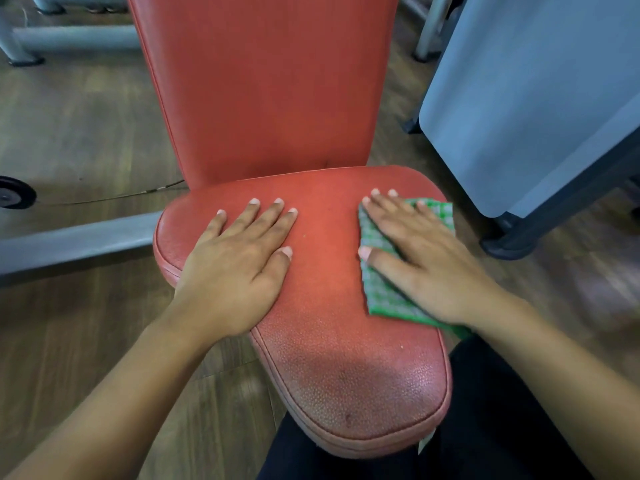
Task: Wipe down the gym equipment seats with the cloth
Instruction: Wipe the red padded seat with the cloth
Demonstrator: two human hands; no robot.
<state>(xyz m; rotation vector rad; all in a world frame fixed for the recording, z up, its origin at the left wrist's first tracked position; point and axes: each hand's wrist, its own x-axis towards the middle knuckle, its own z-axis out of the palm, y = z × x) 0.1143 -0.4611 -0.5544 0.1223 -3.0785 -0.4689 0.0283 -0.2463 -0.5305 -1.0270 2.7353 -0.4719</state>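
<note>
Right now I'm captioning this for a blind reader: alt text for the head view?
The right hand presses a green checked cloth flat on a red padded seat; the left hand rests flat on its left side. A red backrest rises behind.

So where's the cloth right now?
In the head view, the green cloth lies flat on the right side of the red seat, pressed down under the right hand. The left hand rests bare on the seat's left side.
</note>
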